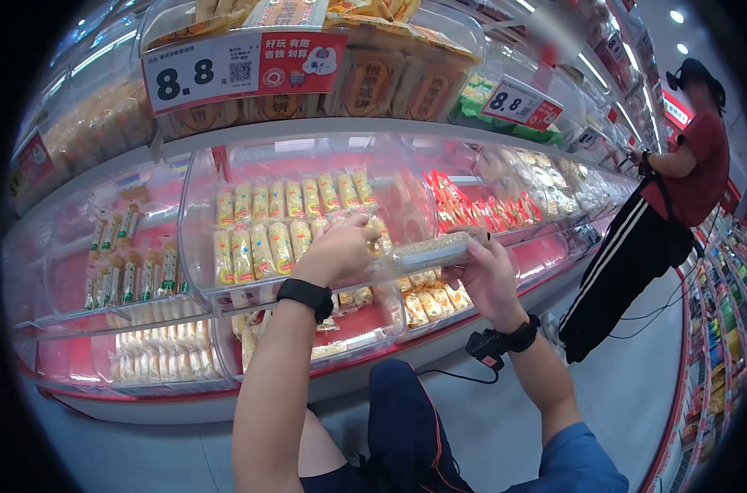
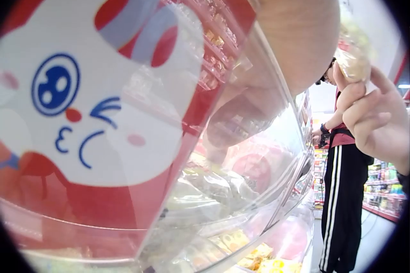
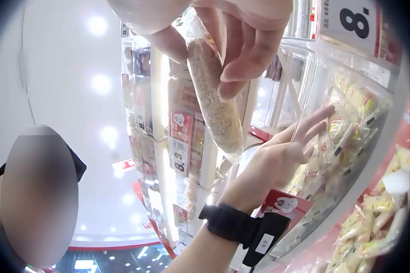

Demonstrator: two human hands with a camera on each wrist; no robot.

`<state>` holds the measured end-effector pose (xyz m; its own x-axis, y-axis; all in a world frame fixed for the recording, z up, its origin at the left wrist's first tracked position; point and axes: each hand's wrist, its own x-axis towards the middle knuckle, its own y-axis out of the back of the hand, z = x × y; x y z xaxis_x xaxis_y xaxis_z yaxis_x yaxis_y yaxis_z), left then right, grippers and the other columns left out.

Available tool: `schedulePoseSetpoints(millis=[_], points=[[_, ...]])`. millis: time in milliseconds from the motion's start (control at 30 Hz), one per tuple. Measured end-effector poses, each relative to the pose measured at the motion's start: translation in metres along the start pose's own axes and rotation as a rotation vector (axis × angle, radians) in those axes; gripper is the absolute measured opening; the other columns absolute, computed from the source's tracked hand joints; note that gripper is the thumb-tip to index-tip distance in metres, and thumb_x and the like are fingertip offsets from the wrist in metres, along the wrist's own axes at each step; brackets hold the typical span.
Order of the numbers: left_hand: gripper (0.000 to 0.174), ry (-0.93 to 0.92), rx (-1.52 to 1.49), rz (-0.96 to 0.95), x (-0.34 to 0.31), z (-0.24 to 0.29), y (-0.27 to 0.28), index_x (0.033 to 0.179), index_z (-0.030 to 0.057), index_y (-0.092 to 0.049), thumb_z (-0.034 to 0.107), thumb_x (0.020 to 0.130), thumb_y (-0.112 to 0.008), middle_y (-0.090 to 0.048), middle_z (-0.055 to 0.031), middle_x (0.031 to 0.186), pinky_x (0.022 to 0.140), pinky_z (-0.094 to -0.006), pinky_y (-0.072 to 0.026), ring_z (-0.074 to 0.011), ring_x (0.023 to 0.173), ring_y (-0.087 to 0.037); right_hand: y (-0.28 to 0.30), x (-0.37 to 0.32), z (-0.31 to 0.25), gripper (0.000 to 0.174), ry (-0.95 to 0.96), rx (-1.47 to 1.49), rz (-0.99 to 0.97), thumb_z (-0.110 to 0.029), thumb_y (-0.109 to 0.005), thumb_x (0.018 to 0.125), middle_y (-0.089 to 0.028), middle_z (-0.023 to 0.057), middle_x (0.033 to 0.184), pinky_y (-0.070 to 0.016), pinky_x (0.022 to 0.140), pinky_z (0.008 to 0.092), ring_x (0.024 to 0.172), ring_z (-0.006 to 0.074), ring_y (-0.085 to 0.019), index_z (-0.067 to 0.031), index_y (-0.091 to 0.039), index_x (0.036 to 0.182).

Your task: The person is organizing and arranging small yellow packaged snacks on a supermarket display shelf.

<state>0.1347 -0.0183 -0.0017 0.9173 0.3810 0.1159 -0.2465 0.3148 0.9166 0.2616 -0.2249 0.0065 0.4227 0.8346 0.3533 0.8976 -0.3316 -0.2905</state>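
My right hand (image 1: 490, 279) grips one end of a long wrapped snack stick (image 1: 431, 251) in clear film. Pale and grainy in the right wrist view, the stick (image 3: 214, 97) is pinched between thumb and fingers. My left hand (image 1: 336, 253) reaches over the front of a clear bin, close to rows of wrapped yellowish snack rolls (image 1: 279, 246). Seen in the right wrist view, the left hand (image 3: 272, 161) has its fingers stretched out and holds nothing. A black band circles each wrist.
Clear bin walls (image 1: 194, 222) divide the shelf. Brown-wrapped sticks (image 1: 131, 271) stand left, red packets (image 1: 480, 205) right. Above hangs a price sign (image 1: 197, 76) below boxed biscuits. A person in a red shirt (image 1: 710, 164) stands at the right; a cable (image 1: 472, 380) hangs from my right wrist.
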Motion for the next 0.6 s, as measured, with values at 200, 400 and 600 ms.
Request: schedulePoseSetpoints(millis=[200, 400, 600], points=[[0.038, -0.01, -0.032, 0.034, 0.005, -0.005, -0.006, 0.119, 0.0196, -0.059, 0.021, 0.085, -0.043, -0.041, -0.0087, 0.138, 0.102, -0.0508, -0.0277, -0.0271, 0.126, -0.04, -0.01, -0.002, 0.02, 0.038, 0.46, -0.55, -0.037, 0.008, -0.059, 0.08, -0.057, 0.0175, 0.114, -0.054, 0.073, 0.0285, 0.095, 0.0215, -0.063, 0.004, -0.05, 0.117], [0.039, 0.054, -0.079, 0.06, -0.003, 0.008, 0.002, 0.115, 0.0172, -0.061, 0.036, 0.084, -0.047, -0.049, -0.0118, 0.13, 0.104, -0.0476, -0.0266, -0.0296, 0.124, -0.042, -0.024, -0.002, 0.044, 0.04, 0.762, -1.105, -0.028, 0.003, -0.069, 0.072, -0.054, 0.016, 0.121, -0.0518, 0.08, 0.0309, 0.103, 0.0258, -0.059, -0.0055, -0.064, 0.11], [0.041, 0.095, -0.048, -0.03, -0.002, 0.008, 0.01, 0.113, 0.0113, -0.061, 0.038, 0.085, -0.046, -0.05, -0.0156, 0.129, 0.104, -0.0487, -0.027, -0.0318, 0.123, -0.042, -0.028, 0.001, 0.053, 0.038, 0.786, -1.001, -0.014, -0.001, -0.074, 0.069, -0.055, 0.0162, 0.12, -0.0502, 0.084, 0.0337, 0.103, 0.0276, -0.059, -0.0044, -0.064, 0.105]])
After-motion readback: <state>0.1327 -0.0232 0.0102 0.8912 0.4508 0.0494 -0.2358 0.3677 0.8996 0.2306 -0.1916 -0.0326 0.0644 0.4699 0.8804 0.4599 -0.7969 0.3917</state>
